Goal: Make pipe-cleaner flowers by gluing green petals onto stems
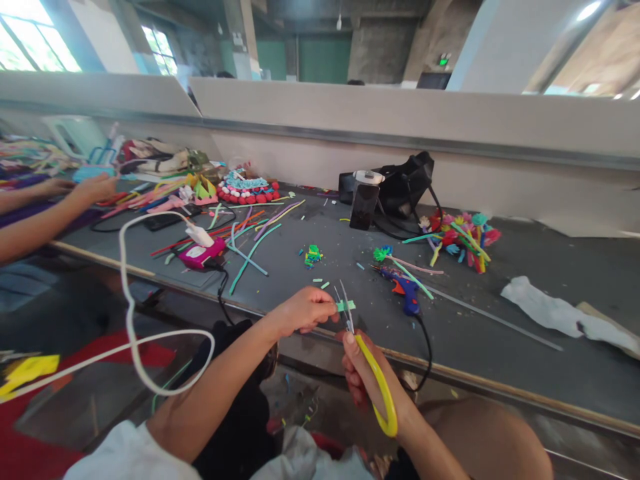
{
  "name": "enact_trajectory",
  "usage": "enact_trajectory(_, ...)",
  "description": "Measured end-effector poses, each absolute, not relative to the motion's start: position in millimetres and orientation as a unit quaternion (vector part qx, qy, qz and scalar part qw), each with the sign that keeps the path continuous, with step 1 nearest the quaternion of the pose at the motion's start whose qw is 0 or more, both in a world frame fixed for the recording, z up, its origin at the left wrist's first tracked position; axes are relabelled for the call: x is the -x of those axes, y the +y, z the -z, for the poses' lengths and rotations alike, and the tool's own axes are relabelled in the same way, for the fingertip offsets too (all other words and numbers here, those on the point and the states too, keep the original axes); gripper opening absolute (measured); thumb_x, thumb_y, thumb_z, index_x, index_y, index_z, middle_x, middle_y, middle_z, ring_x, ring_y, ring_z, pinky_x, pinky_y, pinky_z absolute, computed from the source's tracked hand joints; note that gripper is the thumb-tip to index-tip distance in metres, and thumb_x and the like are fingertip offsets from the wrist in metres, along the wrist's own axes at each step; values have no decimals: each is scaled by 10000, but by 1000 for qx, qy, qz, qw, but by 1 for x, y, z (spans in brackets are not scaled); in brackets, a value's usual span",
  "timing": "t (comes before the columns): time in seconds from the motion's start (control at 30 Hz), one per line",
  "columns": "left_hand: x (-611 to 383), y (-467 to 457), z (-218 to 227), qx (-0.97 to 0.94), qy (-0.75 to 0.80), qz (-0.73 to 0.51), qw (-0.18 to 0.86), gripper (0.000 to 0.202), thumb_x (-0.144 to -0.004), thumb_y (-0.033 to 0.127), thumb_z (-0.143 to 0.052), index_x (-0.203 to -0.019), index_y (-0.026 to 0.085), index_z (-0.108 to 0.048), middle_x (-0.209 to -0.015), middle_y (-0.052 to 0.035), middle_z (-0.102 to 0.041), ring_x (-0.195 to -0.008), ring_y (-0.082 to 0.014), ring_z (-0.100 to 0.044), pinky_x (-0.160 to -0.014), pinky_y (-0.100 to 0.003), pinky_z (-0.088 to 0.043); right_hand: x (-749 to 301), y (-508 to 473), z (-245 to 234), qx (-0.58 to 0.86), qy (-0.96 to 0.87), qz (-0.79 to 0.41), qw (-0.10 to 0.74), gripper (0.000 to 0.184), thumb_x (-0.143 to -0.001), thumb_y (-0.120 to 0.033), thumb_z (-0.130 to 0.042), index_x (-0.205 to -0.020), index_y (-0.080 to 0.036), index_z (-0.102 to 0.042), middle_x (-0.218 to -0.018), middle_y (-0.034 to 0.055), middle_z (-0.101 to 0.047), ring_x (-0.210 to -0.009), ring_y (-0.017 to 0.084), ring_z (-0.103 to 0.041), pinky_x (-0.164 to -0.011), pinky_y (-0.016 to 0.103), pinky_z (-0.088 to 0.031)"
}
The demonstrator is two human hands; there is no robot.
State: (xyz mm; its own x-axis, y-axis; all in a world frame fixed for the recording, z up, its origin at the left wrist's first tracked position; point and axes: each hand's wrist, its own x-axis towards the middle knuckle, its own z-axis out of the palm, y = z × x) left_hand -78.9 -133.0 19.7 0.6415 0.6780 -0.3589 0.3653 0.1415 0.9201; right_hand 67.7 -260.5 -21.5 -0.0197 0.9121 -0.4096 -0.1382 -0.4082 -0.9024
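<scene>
My left hand [311, 311] pinches a short light-green strip [346, 306] above the table's front edge. In my right hand [364, 363] is a pair of scissors [384, 393] with yellow handles. Its blades are parted around the green strip. Small cut pieces [321, 283] lie on the table just beyond the blades, and a little pile of green, yellow and blue pieces [313, 255] lies farther back. To the right of the scissors rests a blue glue gun [409, 293], close to a green tuft on a pink stem [384, 253].
A pink power socket [203, 253] with a white cable [131, 313] sits at left among coloured pipe-cleaner-like stems [255, 260]. A phone [365, 205], black bag [413, 180], colourful bundle [467, 240] and white cloth [543, 308] lie right. Another person's hands [95, 187] work far left.
</scene>
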Motion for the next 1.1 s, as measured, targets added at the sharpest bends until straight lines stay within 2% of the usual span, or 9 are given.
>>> enact_trajectory(0.23, 78, -129, -14, -618, 410, -129, 658, 206, -813, 341, -554, -759, 147, -594, -456, 111, -325, -332, -34, -205, -336, -190, -172, -70, -250, 14, 574, -325, -633, 406, 698, -618, -884, -573, -811, -239, -387, -596, -105, -304, -431, 20, -222, -358, 127, -172)
enact_trajectory(0.43, 76, -126, -14, -595, 429, -129, 667, 201, -775, 347, -597, -726, 151, -589, -442, 116, -295, -334, -34, -191, -347, -198, -149, -69, -241, 13, 582, -305, -640, 399, 751, -524, -887, -633, -811, -230, -409, -542, -123, -315, -407, 4, -188, -341, 113, -157)
enact_trajectory(0.63, 76, -124, -12, -579, 433, -137, 677, 200, -773, 345, -604, -724, 152, -587, -440, 114, -285, -343, -35, -185, -349, -198, -141, -69, -238, 10, 592, -309, -628, 400, 774, -483, -909, -619, -760, -228, -379, -518, -126, -304, -389, -3, -197, -320, 102, -148)
enact_trajectory(0.9, 82, -120, -15, -576, 409, -166, 688, 299, -783, 439, -651, -739, 153, -576, -477, 117, -262, -369, -30, -179, -370, -189, -139, -73, -239, 10, 574, -303, -633, 422, 692, -591, -825, -664, -833, -216, -443, -553, -120, -345, -389, -1, -221, -312, 100, -167)
enact_trajectory(1.1, 79, -131, -13, -634, 314, -103, 699, 376, -809, 518, -629, -783, 143, -607, -510, 86, -375, -384, -46, -315, -394, -194, -259, -80, -242, 4, 534, -322, -575, 529, 565, -727, -636, -721, -1030, -202, -525, -588, -100, -427, -406, 28, -319, -325, 126, -271)
